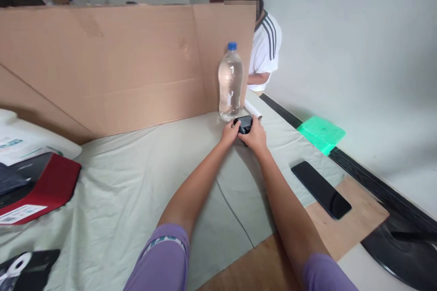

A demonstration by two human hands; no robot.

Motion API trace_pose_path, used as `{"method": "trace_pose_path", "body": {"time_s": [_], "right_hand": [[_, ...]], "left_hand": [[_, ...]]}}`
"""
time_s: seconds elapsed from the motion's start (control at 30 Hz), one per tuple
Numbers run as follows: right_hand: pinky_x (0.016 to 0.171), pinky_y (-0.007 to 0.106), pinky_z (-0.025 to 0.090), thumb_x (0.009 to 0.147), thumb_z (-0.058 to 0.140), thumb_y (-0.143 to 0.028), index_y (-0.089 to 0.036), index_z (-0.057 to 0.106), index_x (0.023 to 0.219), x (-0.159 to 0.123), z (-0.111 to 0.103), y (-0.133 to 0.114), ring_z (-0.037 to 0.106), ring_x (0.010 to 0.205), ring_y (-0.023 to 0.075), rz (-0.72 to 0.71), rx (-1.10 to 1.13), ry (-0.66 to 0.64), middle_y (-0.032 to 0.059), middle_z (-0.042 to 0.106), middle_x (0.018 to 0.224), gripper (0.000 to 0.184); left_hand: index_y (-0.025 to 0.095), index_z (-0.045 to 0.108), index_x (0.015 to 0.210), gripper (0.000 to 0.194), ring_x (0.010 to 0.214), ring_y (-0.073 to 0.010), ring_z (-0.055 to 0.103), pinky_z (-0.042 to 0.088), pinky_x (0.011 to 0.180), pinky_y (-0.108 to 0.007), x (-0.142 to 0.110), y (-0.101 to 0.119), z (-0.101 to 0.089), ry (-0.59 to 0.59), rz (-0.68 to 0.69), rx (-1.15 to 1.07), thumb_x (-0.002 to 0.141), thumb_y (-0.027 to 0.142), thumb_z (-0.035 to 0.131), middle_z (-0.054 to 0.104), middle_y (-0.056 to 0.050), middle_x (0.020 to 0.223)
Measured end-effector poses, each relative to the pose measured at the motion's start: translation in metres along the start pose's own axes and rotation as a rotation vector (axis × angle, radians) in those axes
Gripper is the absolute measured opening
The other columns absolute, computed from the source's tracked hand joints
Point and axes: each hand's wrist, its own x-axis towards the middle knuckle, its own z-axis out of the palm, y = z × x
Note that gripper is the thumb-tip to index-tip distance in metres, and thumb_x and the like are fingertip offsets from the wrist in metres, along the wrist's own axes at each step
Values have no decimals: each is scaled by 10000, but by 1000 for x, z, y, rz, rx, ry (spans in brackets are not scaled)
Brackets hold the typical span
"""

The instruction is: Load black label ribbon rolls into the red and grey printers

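Observation:
Stretched out toward the far side of the table, both of my hands meet around a small black case (245, 122), which looks like an earbud case with its lid up. My left hand (230, 132) grips its left side with the fingers closed. On the right edge and front, my right hand (256, 137) is closed on the same case. Fingers cover much of it, so its inside is hard to make out. Just behind stands a clear water bottle (231, 82) with a blue cap, upright. A white rolled tube (253, 110) lies beside the right hand.
A cardboard panel (143, 63) stands upright across the back. Behind it, a person in a white shirt (268, 41) is partly hidden. At right are a black phone (321, 189), a brown sheet (362, 218) and a green sheet (322, 134). A red box (63, 177) sits left.

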Motion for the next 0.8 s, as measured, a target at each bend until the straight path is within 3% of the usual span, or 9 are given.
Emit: {"method": "trace_pose_path", "body": {"time_s": [0.17, 0.33, 0.4, 0.47, 0.53, 0.63, 0.7, 0.8], "right_hand": [[1058, 519, 451, 805, 665, -519, -97, 288, 1592, 8, 11, 8, 559, 1275, 408, 13, 20, 14, 227, 516, 1500, 970], [1034, 581, 447, 846, 607, -507, -193, 276, 1621, 6, 10, 8, 535, 1276, 417, 68, 7, -50, 198, 454, 1561, 899], [1037, 639, 406, 828, 635, -511, -211, 258, 1628, 4, 6, 3, 475, 1320, 448, 91, -34, -40, 215, 371, 1612, 934], [1052, 687, 340, 790, 687, -527, -204, 250, 1624, 3, -2, -7, 385, 1376, 478, 82, -93, 22, 236, 286, 1647, 995], [1064, 704, 283, 771, 708, -546, -193, 256, 1613, 1, -11, -20, 314, 1408, 484, 13, -129, 104, 243, 245, 1656, 1019], [1060, 688, 261, 798, 671, -546, -205, 335, 1565, -12, -19, -46, 324, 1385, 460, -179, -106, 180, 223, 314, 1620, 904], [1054, 660, 277, 827, 639, -510, -216, 438, 1492, -31, -15, -68, 383, 1343, 434, -322, -66, 163, 201, 433, 1543, 754], [1054, 616, 313, 849, 614, -441, -212, 588, 1331, -73, 12, -113, 485, 1272, 390, -504, 29, 20, 166, 588, 1396, 534]], "left_hand": [[168, 644, 1385, 506, 1197, -273, 655, 478, 1044, -375, 13, -2, 9, 27, 38, 59, 961, 442, 597, 752, -132, 1205], [145, 652, 1367, 456, 1184, -259, 662, 460, 1060, -354, 4, -1, 11, 14, 54, 114, 946, 313, 605, 738, -131, 1247], [128, 644, 1376, 475, 1113, -252, 683, 481, 1022, -346, -13, -4, -1, 24, 48, 148, 931, 290, 616, 755, -126, 1178], [114, 632, 1389, 506, 1015, -235, 697, 505, 968, -335, -40, -7, -28, 28, 63, 211, 915, 290, 627, 763, -115, 1097], [116, 646, 1371, 500, 898, -202, 694, 524, 899, -315, -75, -8, -74, 30, 106, 274, 904, 294, 620, 759, -96, 1036], [157, 725, 1227, 394, 773, -170, 667, 538, 797, -296, -142, -2, -176, 147, 173, 293, 888, 311, 597, 755, -60, 957], [192, 762, 1050, 277, 794, -177, 663, 537, 790, -293, -192, 4, -260, 340, 238, 341, 870, 310, 586, 747, -35, 891], [185, 732, 936, 196, 853, -186, 655, 534, 850, -309, -254, 4, -394, 751, 295, 434, 856, 306, 601, 732, -27, 897]]}}
